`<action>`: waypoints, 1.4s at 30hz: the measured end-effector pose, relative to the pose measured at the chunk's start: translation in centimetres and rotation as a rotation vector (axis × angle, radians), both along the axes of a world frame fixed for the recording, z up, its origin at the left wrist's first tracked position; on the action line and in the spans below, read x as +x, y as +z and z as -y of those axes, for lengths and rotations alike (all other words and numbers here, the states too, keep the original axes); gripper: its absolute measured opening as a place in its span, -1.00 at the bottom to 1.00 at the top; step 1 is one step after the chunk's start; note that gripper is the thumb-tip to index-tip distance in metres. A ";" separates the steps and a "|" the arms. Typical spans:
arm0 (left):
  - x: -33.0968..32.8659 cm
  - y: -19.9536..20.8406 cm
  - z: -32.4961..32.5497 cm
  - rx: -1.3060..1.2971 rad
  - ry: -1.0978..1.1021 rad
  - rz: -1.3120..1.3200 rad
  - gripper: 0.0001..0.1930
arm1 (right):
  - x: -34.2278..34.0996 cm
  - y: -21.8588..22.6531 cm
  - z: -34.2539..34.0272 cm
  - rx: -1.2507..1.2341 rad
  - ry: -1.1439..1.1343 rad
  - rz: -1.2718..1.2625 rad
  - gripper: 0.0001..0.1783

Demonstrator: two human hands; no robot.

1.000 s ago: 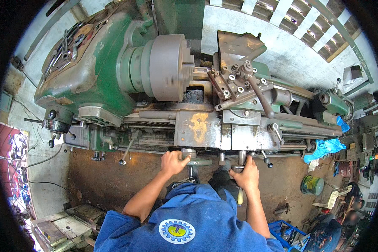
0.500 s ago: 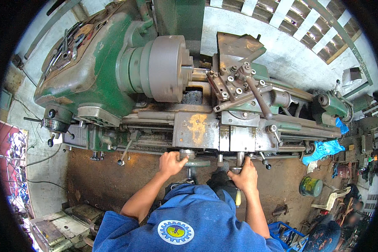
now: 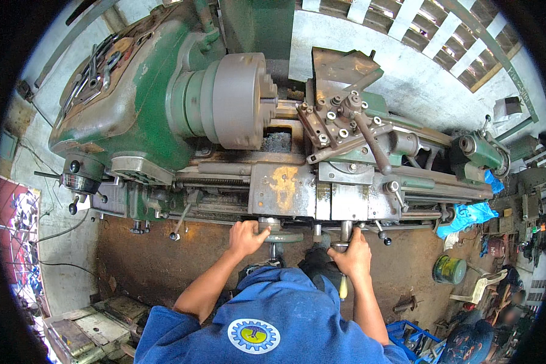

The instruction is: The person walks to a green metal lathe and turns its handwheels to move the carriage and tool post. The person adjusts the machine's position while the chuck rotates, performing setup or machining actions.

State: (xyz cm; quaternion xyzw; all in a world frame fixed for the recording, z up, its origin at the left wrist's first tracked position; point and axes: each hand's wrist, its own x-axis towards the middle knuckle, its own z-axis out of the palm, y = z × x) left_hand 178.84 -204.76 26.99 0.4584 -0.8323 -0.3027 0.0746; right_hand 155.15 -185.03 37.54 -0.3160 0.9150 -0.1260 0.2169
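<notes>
A green metal lathe stretches across the view. My left hand is closed round the left side of the carriage handwheel at the front. My right hand grips the cross-slide handle, whose pale knob hangs below it. Above my hands lies the carriage apron and cross slide. A tool post with a long lever stands on it, its cutting tool close to the chuck. The chuck's jaws look blurred, and a short metal workpiece sticks out of them.
Wrenches lie on top of the headstock. The tailstock stands at the right end of the bed. A blue plastic sheet hangs there, with a green bucket and blue crate on the floor. Other people are at the lower right.
Both hands keep their places on the handwheel and handle. The whole view shifts very slightly; nothing else has clearly moved.
</notes>
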 end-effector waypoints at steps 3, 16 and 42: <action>0.1 -0.3 -0.1 -0.051 -0.004 -0.072 -0.42 | 0.1 0.1 0.0 -0.012 -0.007 0.003 -0.18; 0.4 -0.9 0.1 -0.034 -0.009 -0.074 -0.44 | 0.1 0.1 0.1 -0.019 -0.009 0.002 -0.21; 0.7 -1.2 0.2 0.028 0.025 -0.067 -0.43 | 0.0 -0.1 0.2 -0.002 -0.012 0.004 -0.19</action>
